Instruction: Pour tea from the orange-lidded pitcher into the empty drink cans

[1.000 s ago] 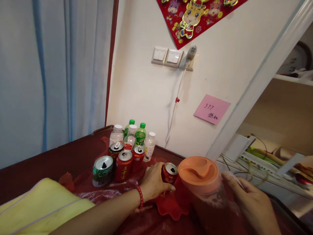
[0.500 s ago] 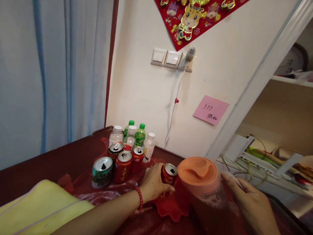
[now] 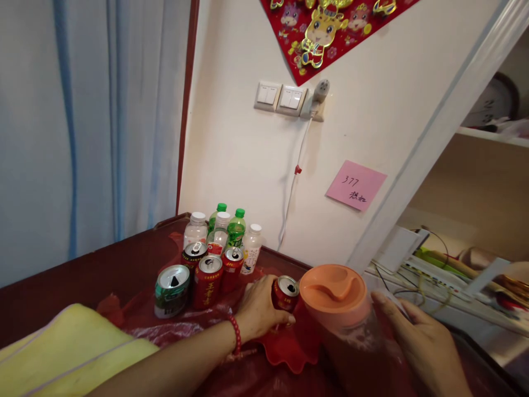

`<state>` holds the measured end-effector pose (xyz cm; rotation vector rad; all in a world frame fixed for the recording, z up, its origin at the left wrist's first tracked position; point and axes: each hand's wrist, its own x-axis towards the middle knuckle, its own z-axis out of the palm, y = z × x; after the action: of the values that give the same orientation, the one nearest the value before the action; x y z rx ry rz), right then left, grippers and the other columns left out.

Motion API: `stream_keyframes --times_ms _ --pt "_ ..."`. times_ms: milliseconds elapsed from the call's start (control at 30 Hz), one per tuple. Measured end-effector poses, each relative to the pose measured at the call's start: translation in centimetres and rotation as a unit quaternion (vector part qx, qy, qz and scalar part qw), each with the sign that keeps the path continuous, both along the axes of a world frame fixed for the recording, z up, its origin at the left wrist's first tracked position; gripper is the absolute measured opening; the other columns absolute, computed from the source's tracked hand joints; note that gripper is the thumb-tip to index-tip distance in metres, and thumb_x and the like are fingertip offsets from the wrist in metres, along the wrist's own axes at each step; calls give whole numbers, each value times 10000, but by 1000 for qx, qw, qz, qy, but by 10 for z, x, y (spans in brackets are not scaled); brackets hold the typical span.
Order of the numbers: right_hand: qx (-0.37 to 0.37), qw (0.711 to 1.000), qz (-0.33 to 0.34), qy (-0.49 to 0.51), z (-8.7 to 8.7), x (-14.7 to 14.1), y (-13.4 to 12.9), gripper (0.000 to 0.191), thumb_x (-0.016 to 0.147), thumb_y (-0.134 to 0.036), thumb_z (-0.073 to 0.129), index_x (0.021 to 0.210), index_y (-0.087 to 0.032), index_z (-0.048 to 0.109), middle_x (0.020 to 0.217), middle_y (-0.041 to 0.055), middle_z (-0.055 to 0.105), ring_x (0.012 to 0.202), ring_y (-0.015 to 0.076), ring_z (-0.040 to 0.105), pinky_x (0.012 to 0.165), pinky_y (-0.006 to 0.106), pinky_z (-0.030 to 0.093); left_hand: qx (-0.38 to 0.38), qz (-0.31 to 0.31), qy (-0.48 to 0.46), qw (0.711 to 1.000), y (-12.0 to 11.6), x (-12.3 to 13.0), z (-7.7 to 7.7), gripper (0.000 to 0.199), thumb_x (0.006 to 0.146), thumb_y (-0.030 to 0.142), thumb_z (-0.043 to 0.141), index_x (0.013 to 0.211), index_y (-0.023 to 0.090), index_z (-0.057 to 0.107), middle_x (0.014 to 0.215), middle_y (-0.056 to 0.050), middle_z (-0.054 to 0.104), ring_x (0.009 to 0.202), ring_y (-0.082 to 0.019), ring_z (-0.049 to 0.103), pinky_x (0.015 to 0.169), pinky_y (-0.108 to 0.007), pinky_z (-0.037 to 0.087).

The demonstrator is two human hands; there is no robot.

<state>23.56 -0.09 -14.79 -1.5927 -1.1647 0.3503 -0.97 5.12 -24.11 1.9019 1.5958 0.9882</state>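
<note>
One red can (image 3: 285, 293) sits gripped in the left hand (image 3: 259, 310), beside the pitcher (image 3: 339, 309).

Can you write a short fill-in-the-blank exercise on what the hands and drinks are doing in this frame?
1. The left hand grips a ____ can with an open top.
2. The right hand rests against a jug whose lid is ____ in colour.
3. The can nearest the yellow cloth is mostly ____.
4. On the wall, the handwritten note is ____.

Missing words: red; orange; green; pink
</note>
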Motion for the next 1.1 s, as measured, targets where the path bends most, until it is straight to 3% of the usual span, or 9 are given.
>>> stream_keyframes --times_ms 433,667,867,1100 --pt "12 1000 4 -16 0 0 0 450 687 -629 679 727 -184 729 624 0 677 670 231 623 570 263 482 7 -1 3 1000 2 0 -4 775 488 462 922 1167 252 612 1134 -29 694 1066 -297 618 905 -378 448" --pt "-1 1000 -1 -2 -2 1 2 510 669 -669 680 791 -178 747 681 11 703 714 240 616 597 281 468 -10 -7 14 1000 -1 0 3 753 522 462 905 1179 245 608 1155 -39 687 1097 -295 610 936 -385 422" --pt "-3 999 16 -31 -6 7 6 509 699 -695 648 680 -187 668 588 -19 581 628 186 513 535 264 395 -18 5 16 1000 -4 0 8 707 540 428 885 1166 245 609 1162 -26 693 1092 -289 616 909 -365 433" --pt "8 999 30 -12 -6 6 6 507 686 -692 656 670 -186 656 587 -24 549 633 183 501 537 257 391 -9 9 14 1000 -4 0 10 638 522 404 884 1086 252 624 1135 -25 705 1056 -294 635 881 -363 451"
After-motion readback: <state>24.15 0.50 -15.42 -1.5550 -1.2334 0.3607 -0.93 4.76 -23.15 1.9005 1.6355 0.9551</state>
